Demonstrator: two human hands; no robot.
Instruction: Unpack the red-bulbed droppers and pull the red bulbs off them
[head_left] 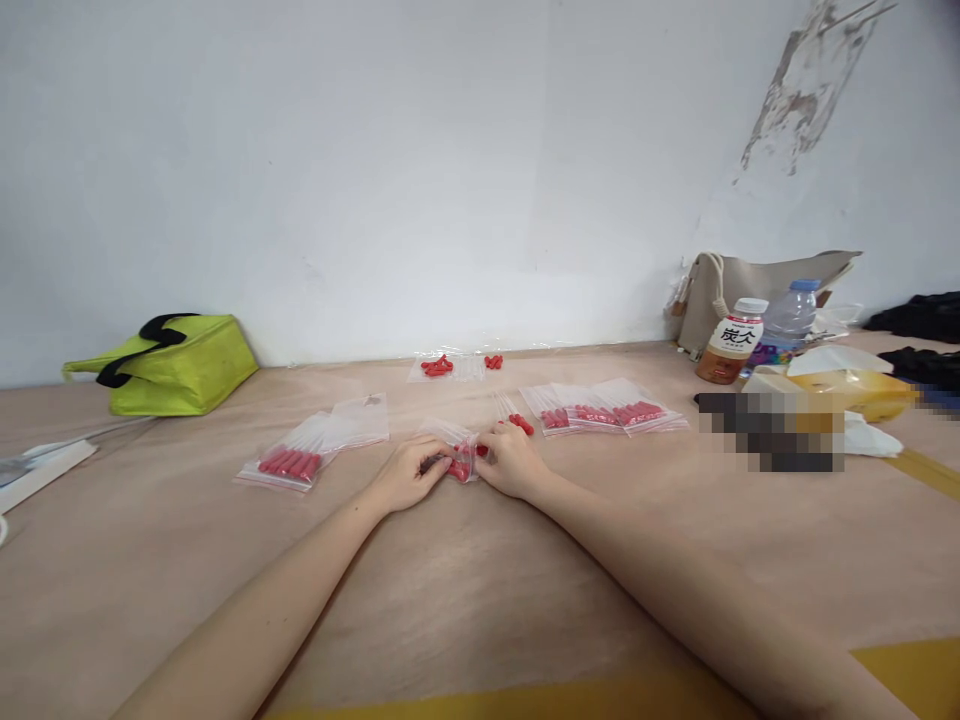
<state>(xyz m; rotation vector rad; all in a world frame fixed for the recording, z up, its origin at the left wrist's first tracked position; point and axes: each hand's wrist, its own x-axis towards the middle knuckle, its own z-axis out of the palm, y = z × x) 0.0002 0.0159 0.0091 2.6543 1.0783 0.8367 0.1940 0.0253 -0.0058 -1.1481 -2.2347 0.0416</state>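
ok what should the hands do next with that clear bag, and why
Probably steady the clear bag with the left hand while the right hand tucks in the red piece beside it: both hands are at the bag, and the flat bag to the left holds similar pieces. Whether the mouth is open, I can't tell.

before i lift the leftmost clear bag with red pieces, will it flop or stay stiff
The clear bag will probably flop at its thin, see-through edges. The red pieces lined up inside may stiffen its middle somewhat. Lying flat on the table, it seems unlikely to roll.
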